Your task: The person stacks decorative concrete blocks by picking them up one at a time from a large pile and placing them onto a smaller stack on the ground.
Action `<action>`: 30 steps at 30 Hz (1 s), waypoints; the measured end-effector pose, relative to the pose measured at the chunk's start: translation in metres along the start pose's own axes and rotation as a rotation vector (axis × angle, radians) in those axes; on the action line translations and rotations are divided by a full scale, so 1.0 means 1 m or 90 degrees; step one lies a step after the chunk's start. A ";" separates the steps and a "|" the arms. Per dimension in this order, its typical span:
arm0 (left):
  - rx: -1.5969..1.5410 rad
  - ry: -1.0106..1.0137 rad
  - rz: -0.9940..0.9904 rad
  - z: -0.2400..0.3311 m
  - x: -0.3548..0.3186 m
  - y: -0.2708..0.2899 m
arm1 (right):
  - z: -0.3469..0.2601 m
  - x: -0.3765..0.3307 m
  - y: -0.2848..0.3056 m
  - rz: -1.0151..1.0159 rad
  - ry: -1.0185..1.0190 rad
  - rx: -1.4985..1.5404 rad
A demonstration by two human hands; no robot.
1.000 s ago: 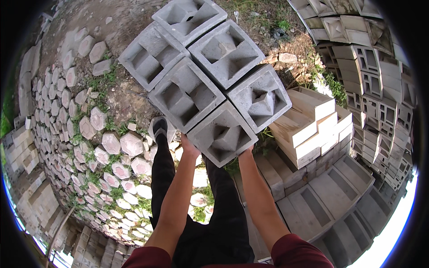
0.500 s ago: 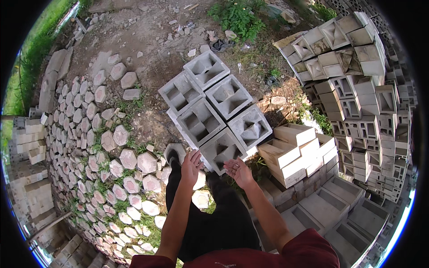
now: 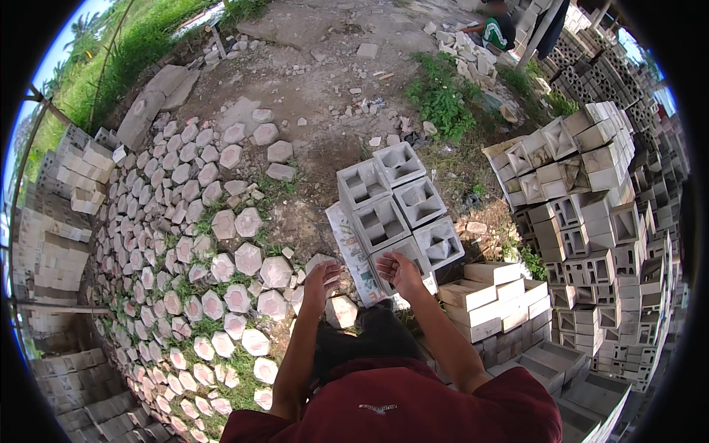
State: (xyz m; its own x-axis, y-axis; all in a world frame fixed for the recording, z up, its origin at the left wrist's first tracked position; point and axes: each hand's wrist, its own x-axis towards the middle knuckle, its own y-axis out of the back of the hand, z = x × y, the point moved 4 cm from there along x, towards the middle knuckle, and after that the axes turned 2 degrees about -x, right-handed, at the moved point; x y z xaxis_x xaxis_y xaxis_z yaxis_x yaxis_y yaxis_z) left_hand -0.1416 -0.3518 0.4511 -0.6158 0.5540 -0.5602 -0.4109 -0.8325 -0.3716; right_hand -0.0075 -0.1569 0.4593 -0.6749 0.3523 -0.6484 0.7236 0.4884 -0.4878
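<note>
Several grey hollow concrete blocks stand close together in two rows, their openings facing up. Under them a white printed sheet shows along the left side. My right hand, fingers loosely bent and holding nothing, is over the nearest block and partly hides it; whether it touches the block I cannot tell. Left of the sheet, my left hand hangs above the hexagonal pavers. It is empty too, with fingers loosely apart.
Pale blocks are stacked close on my right, with taller block stacks beyond. Pavers with grass between them cover the ground at left. A leafy plant grows ahead. Far right, a person is low down beside rubble.
The view has tilted up and swung left, bringing the far ground and a person into sight. Both hands stay empty near the blocks, which keep their arrangement.
</note>
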 end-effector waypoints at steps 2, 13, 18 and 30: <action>-0.017 -0.035 0.030 0.010 -0.027 0.034 | 0.017 -0.002 -0.019 0.031 0.043 0.043; -0.345 -0.200 0.337 0.068 -0.255 0.279 | 0.190 -0.028 -0.252 -0.125 -0.168 -0.057; -0.484 -0.315 0.480 0.058 -0.331 0.341 | 0.250 -0.078 -0.376 -0.367 -0.238 -0.327; -0.730 -0.300 0.746 -0.009 -0.313 0.380 | 0.365 -0.035 -0.518 -0.625 -0.469 -0.728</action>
State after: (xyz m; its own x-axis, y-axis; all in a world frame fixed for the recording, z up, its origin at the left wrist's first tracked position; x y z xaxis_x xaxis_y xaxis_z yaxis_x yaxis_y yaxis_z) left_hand -0.0992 -0.8421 0.4789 -0.4314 -0.5328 -0.7280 0.9014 -0.2218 -0.3719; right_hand -0.3060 -0.7135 0.5218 -0.3288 -0.6798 -0.6555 -0.5957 0.6879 -0.4146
